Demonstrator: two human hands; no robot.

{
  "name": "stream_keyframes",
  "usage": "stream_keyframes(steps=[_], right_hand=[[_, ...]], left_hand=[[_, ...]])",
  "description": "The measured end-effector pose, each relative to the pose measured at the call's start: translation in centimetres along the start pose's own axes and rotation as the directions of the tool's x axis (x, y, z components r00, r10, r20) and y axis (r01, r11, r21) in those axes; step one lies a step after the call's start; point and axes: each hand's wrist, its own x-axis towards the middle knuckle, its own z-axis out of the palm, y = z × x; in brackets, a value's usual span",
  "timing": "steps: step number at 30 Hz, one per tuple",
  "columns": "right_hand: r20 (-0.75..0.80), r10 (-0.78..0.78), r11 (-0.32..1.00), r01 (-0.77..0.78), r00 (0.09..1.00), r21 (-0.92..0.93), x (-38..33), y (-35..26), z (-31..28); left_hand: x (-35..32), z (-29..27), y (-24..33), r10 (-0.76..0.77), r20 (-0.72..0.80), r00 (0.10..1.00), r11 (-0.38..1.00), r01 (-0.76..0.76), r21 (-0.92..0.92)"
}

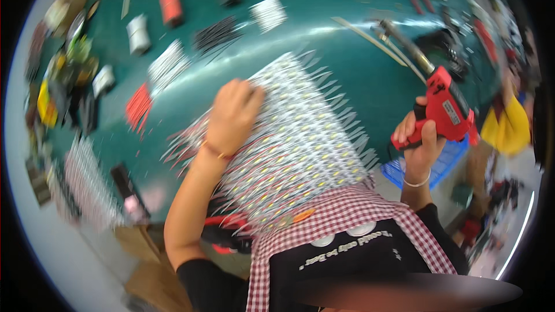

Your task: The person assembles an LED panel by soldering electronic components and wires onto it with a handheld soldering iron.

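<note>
A broad white-grey panel [312, 133] lies on the green table in front of me, reaching back to my checked apron. Rows of small yellow pieces dot it, and thin red and white wires stick out along its left side. My left hand [234, 112] rests on its upper left part, fingers curled down among the wires; what they pinch is hidden. In my right hand [422, 138] is a red heat gun [450, 104], held off the panel's right side. Its long metal nozzle [407, 46] points up and away to the far left.
Bundles of red wires [139, 106], white wires [169, 66] and black wires [217, 33] lie beyond my left hand. Red [171, 7] and white [138, 33] rolls stand further back. A blue basket [445, 164] sits below the heat gun. Flat strips [370, 40] lie near the nozzle.
</note>
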Motion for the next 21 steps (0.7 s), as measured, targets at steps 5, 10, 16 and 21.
stream_keyframes(steps=[5,10,16,21], right_hand=[[-0.276,-0.298,0.944,0.24,0.914,-0.226,3.3,-4.2,-6.5],[-0.417,-0.498,0.864,0.389,0.76,-0.32,4.4,-4.6,-14.4],[-0.597,-0.067,0.938,-0.154,0.799,-0.311,6.2,-0.1,-16.3],[-0.469,-0.194,0.98,0.151,0.862,-0.129,4.4,-2.0,-10.7]], left_hand=[[-1.1,-0.5,0.3,-0.054,0.083,0.995,0.996,0.047,0.081],[-0.5,0.2,0.1,-0.034,0.065,0.997,0.996,0.028,0.082],[-1.5,0.3,0.3,-0.077,0.073,0.994,0.992,0.069,0.102],[-1.9,0.3,0.2,-0.072,0.028,0.997,0.996,0.071,0.054]])
